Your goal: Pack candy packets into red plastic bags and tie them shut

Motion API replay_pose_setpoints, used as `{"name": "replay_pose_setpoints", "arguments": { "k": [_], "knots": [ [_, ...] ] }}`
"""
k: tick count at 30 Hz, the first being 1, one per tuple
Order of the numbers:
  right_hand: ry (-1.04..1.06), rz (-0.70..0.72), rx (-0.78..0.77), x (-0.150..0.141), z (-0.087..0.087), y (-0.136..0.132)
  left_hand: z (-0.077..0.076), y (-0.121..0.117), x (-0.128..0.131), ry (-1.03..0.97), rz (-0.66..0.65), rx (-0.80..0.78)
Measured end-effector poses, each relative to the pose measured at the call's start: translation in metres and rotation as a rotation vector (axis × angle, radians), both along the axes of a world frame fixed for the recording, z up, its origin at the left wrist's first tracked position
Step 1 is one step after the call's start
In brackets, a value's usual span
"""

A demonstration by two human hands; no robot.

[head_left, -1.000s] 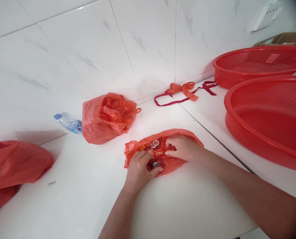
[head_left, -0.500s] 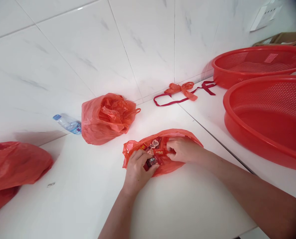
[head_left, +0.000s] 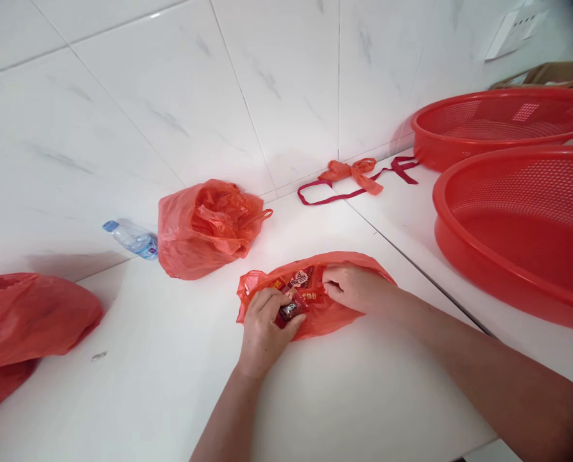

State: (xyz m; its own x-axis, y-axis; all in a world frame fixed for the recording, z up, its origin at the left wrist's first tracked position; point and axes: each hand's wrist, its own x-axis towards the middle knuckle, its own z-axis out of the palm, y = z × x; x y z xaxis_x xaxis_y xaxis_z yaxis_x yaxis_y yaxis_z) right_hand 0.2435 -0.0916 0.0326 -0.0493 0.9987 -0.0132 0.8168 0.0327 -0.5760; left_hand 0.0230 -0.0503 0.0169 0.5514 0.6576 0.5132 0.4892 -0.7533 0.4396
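Note:
An orange-red plastic bag (head_left: 334, 320) lies on the white tabletop, its mouth spread and small red snack packets (head_left: 310, 295) showing inside. At its left end my left hand (head_left: 265, 319) curls thumb and fingers round a dark, shiny snack packet (head_left: 290, 310). My right hand (head_left: 351, 287) reaches into the right part of the bag with its fingers bent together. What those fingers hold, if anything, is hidden. A dark packet with white lettering (head_left: 299, 278) lies between the hands.
A fuller orange-red bag (head_left: 180, 234) stands by the tiled wall beside a plastic bottle (head_left: 131, 240). Another red bag (head_left: 36, 317) is at far left. Two red perforated baskets (head_left: 498, 256) occupy the right. A dark-red strap (head_left: 310, 201) and knotted plastic scrap (head_left: 351, 172) lie behind.
My right hand has shifted slightly right and its fingers have drawn closer together. The dark packet under my left hand has moved slightly left.

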Motion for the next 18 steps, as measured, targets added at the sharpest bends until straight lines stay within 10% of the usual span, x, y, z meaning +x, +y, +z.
{"name": "replay_pose_setpoints", "arguments": {
  "k": [10,18],
  "knots": [
    [0.053,-0.052,-0.083,0.003,0.002,0.003,-0.005,0.000,0.000,0.066,-0.062,-0.093],
    [-0.018,0.084,0.134,-0.008,-0.012,0.003,-0.002,-0.002,0.006,0.099,-0.155,-0.115]
  ]
}}
